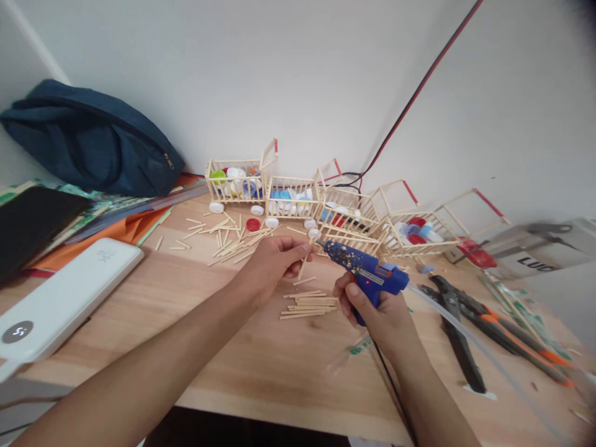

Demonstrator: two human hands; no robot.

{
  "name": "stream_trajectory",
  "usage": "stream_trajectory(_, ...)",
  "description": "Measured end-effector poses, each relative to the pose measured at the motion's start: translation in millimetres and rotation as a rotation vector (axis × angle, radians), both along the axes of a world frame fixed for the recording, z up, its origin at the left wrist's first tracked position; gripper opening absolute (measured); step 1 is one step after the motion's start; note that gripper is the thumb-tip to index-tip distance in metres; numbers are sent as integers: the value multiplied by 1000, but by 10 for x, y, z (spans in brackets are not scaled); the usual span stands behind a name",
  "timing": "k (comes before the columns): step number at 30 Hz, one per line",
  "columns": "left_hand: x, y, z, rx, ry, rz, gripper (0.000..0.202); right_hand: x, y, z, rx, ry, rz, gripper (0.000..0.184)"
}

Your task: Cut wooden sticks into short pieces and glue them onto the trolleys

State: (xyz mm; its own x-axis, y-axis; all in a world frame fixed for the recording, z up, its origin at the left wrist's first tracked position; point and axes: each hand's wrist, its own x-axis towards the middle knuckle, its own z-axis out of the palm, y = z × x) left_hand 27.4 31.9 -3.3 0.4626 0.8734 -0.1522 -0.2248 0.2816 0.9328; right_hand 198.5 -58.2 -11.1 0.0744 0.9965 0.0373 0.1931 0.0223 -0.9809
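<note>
My right hand is closed around the handle of a blue hot glue gun, its red light lit and a long clear glue stick trailing from the back. The nozzle points left, close to the fingertips of my left hand. Between thumb and finger, my left hand pinches a thin wooden stick that slants downward. Just below lies a stack of short wooden sticks. Behind my hands stand several little stick-built carts with bottle-cap wheels and red-tipped handles, filled with coloured caps.
Loose sticks and a red cap lie left of centre. Pliers and a black-handled cutter rest at right. A white power bank and blue bag are at left. The gun's black cord crosses the front edge.
</note>
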Motion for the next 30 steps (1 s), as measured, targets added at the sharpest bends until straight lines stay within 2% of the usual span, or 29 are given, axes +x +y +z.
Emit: stream_trajectory(30, -2, 9, -13, 26, 44, 13, 24, 8, 4, 15, -28, -10, -6, 30)
